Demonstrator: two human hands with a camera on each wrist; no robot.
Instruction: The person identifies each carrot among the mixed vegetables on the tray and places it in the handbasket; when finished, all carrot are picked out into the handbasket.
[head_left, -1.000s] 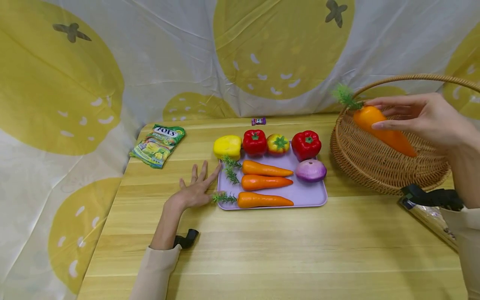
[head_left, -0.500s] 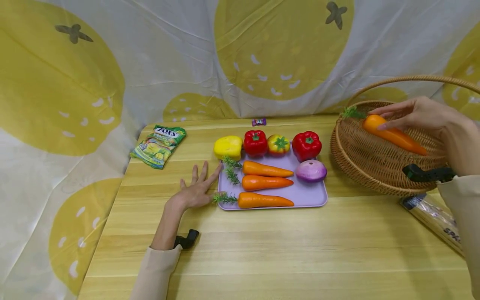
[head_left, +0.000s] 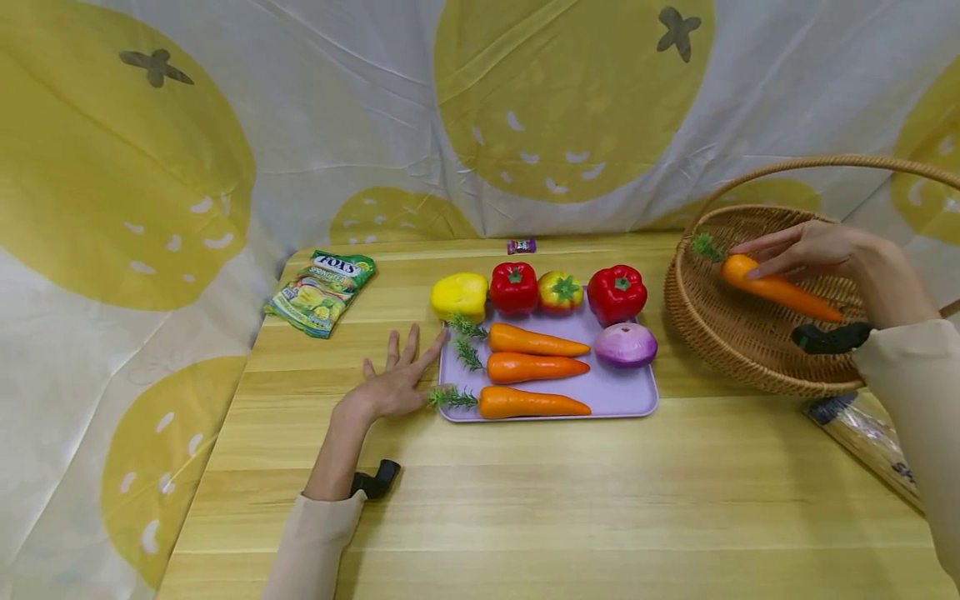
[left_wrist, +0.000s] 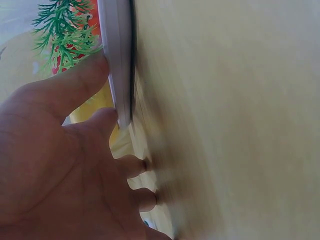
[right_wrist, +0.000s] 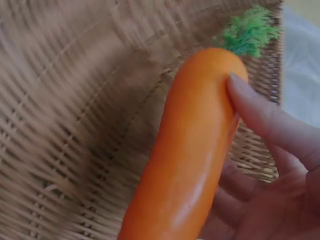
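Note:
My right hand grips an orange carrot by its thick end, thumb on the near side, inside the wicker basket. In the right wrist view the carrot slants across the woven wall, its green top at upper right. My left hand is spread at the left edge of the lilac tray; in the left wrist view thumb and forefinger touch the tray's rim. On the tray lie three more carrots, two red bell peppers, a red-and-yellow vegetable, a yellow pepper and a purple onion.
A green Fox's candy bag lies at the table's left. One small purple-wrapped sweet is behind the tray. Below the basket, at right, rests a long clear packet. The basket's handle arches above its rim.
My right hand has lowered the carrot from above the basket down into it. The left hand and the tray have stayed in place.

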